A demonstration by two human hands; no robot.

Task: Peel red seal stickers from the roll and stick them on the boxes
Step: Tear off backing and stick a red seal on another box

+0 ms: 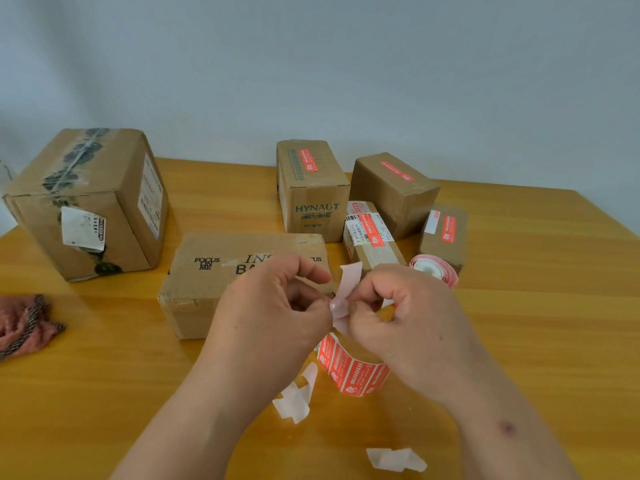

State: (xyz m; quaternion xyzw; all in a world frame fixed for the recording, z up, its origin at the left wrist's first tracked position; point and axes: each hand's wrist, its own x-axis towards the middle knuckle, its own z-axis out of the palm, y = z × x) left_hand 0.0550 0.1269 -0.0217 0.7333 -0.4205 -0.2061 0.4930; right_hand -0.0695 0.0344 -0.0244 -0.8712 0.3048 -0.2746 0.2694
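My left hand [273, 306] and my right hand [405, 313] meet above the table, both pinching a pale pink backing strip [348, 285] that curls up between the fingertips. Below them hangs a strip of red seal stickers [353, 370], curving toward the table. Whether a sticker is lifted off the strip is hidden by my fingers. A flat brown box marked "FOCUS ON ME" [207, 285] lies just behind my hands with no red sticker visible on it. Several boxes behind it carry red stickers: the HYNAUT box [311, 199], a brown box [391, 188] and two small ones [370, 233] [445, 233].
A large taped box [90, 202] stands at the back left. A sticker roll [433, 270] lies behind my right hand. Scraps of backing paper [294, 400] [394, 459] lie on the wooden table [104, 375]. A pink cloth [24, 323] sits at the left edge.
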